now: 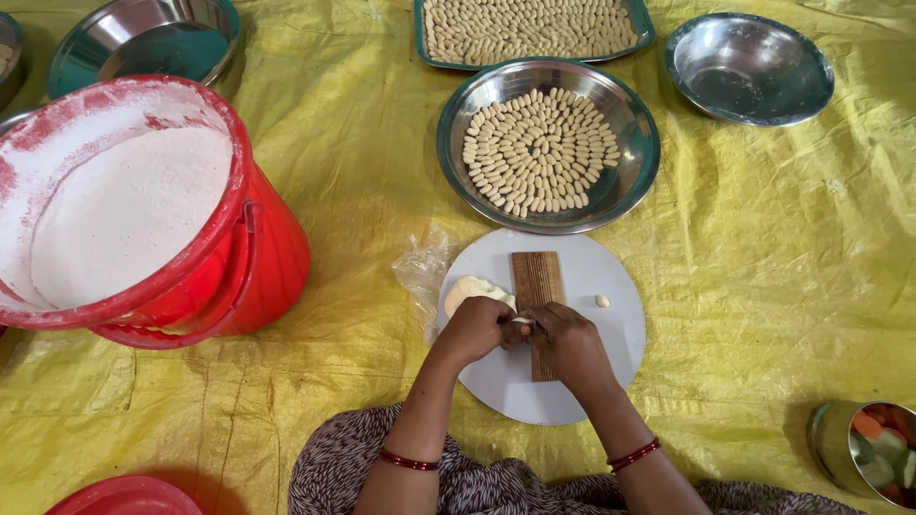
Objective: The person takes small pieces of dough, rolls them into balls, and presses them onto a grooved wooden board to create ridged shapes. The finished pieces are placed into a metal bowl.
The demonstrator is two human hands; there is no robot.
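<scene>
My left hand (474, 328) and my right hand (569, 345) meet over a ridged wooden board (536, 277) that lies on a round white plate (611, 324). Between the fingertips of both hands is a small pale piece of dough (522, 320). A larger lump of dough (468, 288) sits on the plate just beyond my left hand. One small shaped piece (602, 301) lies on the plate to the right of the board. A steel plate (630, 181) further off holds several shaped dough pieces (539, 151) set in rings.
A red bucket (258, 267) of white flour stands at left. A green tray (645, 19) of shaped pieces and an empty steel bowl (749, 67) are at the back. Another steel bowl (143, 43) is back left, a tin (863, 448) of coloured bits front right. Yellow sheet (782, 286) covers the floor.
</scene>
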